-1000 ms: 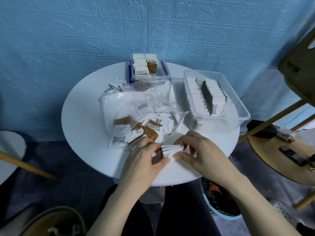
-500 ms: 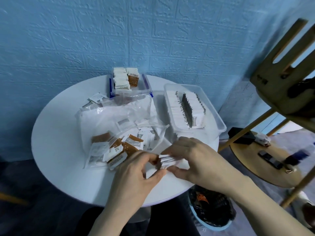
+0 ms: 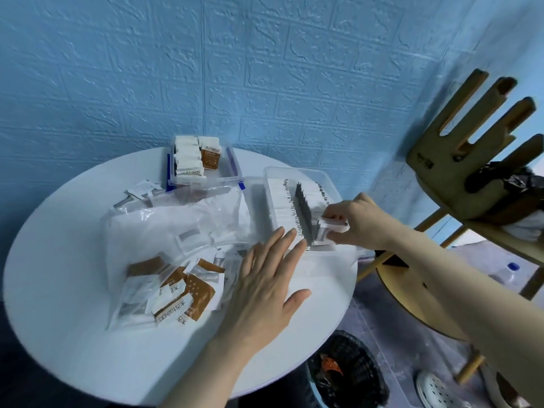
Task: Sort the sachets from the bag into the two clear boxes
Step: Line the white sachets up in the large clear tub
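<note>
Bare tabletop runs along the left and near edge of the round white table (image 3: 59,290), the widest open stretch on it. Right of that lies the crumpled clear bag (image 3: 182,228), mouth toward the person, with brown-and-white sachets (image 3: 188,295) and plain white ones spilling from it near the table's middle. A few loose white sachets (image 3: 138,192) lie just beyond the bag's far left corner. Behind the bag, near the far rim, stands the small clear box (image 3: 232,169) with blue clips, packed with upright brown-and-white sachets.

The left hand (image 3: 265,290) hovers flat over the table beside the bag, fingers straight and spread, holding nothing; its fingertips (image 3: 294,237) reach to the near end of the large clear box (image 3: 329,184). That box sits at the table's right edge, its right wall almost at the rim, and holds white sachets standing in tight rows with dark printed ends. The right hand (image 3: 362,222) is at the box's near right corner, thumb and fingers pinching a small stack of white sachets (image 3: 332,228) just above the rows.

Beyond the right rim, close by, stand a wooden rack (image 3: 471,136) and a low round wooden table (image 3: 418,304); a dark waste basket (image 3: 347,375) sits under the near edge.
</note>
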Available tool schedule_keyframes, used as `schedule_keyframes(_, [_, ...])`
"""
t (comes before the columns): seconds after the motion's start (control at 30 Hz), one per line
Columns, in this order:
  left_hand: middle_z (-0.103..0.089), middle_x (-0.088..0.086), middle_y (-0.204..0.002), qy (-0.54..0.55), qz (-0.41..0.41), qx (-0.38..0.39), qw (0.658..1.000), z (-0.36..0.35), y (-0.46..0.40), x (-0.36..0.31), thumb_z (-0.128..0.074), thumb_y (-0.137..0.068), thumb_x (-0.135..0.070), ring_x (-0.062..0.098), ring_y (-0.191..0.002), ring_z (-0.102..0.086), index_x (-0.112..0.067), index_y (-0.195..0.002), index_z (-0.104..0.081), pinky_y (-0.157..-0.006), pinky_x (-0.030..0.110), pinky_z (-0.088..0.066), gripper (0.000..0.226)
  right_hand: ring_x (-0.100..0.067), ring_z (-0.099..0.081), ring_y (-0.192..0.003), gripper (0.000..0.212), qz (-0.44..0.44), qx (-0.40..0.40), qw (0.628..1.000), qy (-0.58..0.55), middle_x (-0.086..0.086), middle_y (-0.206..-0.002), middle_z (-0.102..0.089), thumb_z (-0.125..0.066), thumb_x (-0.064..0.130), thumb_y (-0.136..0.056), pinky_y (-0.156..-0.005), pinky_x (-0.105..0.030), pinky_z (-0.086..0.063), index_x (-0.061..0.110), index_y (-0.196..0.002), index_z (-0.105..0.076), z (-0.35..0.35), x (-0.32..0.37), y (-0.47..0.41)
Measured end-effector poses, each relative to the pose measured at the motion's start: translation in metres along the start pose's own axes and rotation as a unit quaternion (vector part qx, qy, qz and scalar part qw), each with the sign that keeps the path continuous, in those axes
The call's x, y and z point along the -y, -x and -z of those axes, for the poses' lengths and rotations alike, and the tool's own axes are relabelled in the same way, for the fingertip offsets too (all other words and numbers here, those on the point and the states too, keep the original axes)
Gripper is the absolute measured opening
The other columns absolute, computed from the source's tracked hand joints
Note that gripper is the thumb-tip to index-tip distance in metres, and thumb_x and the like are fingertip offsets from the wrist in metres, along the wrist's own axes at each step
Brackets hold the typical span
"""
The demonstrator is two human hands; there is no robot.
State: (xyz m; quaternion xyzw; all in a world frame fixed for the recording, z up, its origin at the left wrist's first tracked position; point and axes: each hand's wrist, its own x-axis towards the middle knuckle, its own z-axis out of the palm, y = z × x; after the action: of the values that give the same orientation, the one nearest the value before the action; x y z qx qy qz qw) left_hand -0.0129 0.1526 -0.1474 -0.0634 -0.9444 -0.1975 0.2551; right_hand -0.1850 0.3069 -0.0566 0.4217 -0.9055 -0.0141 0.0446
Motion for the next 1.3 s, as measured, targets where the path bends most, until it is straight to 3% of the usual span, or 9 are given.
schedule_keyframes(0.23, [-0.028,-0.004,-0.156,0.001,0.002,-0.006,1.0,-0.002,0.0,0.002,-0.063,-0.089,-0.038,0.011,-0.146,-0.012,-0.022,-0.148,-0.034,-0.113,0.033,-0.01,0.067,-0.017,-0.046,-0.087,0.027,0.017,0.034,0.995,0.095,0.004,-0.096,-0.063,-0.057,0.037,-0.085,-0.071,-0.025,-0.01,0.032,-0.112,-0.057,-0.017,-0.006,-0.012])
schedule_keyframes(0.5, [-0.027,-0.007,-0.157,0.025,0.003,-0.008,1.0,-0.002,0.001,0.002,-0.064,-0.09,-0.034,0.009,-0.147,-0.012,-0.023,-0.148,-0.034,-0.113,0.032,-0.014,0.066,-0.014,-0.037,-0.118,0.058,0.104,0.014,0.973,0.208,0.009,-0.126,-0.042,-0.059,0.052,-0.082,-0.095,-0.031,-0.019,0.034,-0.134,-0.04,-0.014,-0.005,-0.017])
schedule_keyframes(0.6, [-0.026,-0.008,-0.157,0.028,0.004,-0.011,1.0,-0.003,0.001,0.002,-0.064,-0.089,-0.033,0.009,-0.147,-0.011,-0.023,-0.148,-0.034,-0.112,0.031,-0.013,0.066,-0.012,-0.03,-0.133,0.048,0.178,0.054,0.96,0.211,0.012,-0.139,-0.041,-0.056,0.045,-0.086,-0.104,-0.031,-0.014,0.034,-0.132,-0.046,-0.013,-0.002,-0.024])
schedule_keyframes(0.7, [-0.024,-0.009,-0.157,0.032,0.003,-0.007,0.999,-0.003,0.001,0.003,-0.064,-0.089,-0.032,0.008,-0.147,-0.01,-0.024,-0.148,-0.032,-0.113,0.03,-0.011,0.067,-0.008,-0.024,-0.139,0.034,0.215,0.109,0.944,0.225,0.016,-0.136,-0.048,-0.049,0.039,-0.092,-0.108,-0.03,-0.005,0.036,-0.125,-0.054,-0.016,0.001,-0.031])
schedule_keyframes(0.93, [-0.028,-0.008,-0.155,0.035,-0.002,-0.016,0.999,-0.003,0.001,0.004,-0.064,-0.089,-0.031,0.009,-0.146,-0.013,-0.023,-0.147,-0.034,-0.112,0.028,-0.013,0.066,-0.01,-0.022,-0.142,0.036,0.195,0.124,0.944,0.234,0.012,-0.14,-0.047,-0.039,0.046,-0.097,-0.114,-0.033,-0.002,0.032,-0.127,-0.053,-0.02,0.001,-0.032])
schedule_keyframes(1.13, [-0.022,-0.011,-0.157,0.04,-0.004,-0.006,0.999,-0.005,0.002,0.005,-0.059,-0.092,-0.032,0.006,-0.147,-0.006,-0.025,-0.149,-0.029,-0.114,0.028,-0.013,0.065,-0.01,-0.013,-0.145,0.042,0.178,0.132,0.938,0.267,0.01,-0.148,-0.036,-0.025,0.048,-0.101,-0.115,-0.039,-0.003,0.034,-0.139,-0.037,-0.025,0.001,-0.029])
schedule_keyframes(1.3, [-0.02,-0.012,-0.157,0.035,-0.004,-0.013,0.999,-0.007,0.002,0.006,-0.059,-0.091,-0.032,0.006,-0.147,-0.007,-0.027,-0.148,-0.027,-0.114,0.032,-0.02,0.066,-0.012,-0.007,-0.147,0.04,0.161,0.137,0.934,0.289,0.01,-0.153,-0.028,-0.024,0.042,-0.103,-0.116,-0.041,-0.001,0.035,-0.137,-0.043,-0.025,0.004,-0.03])
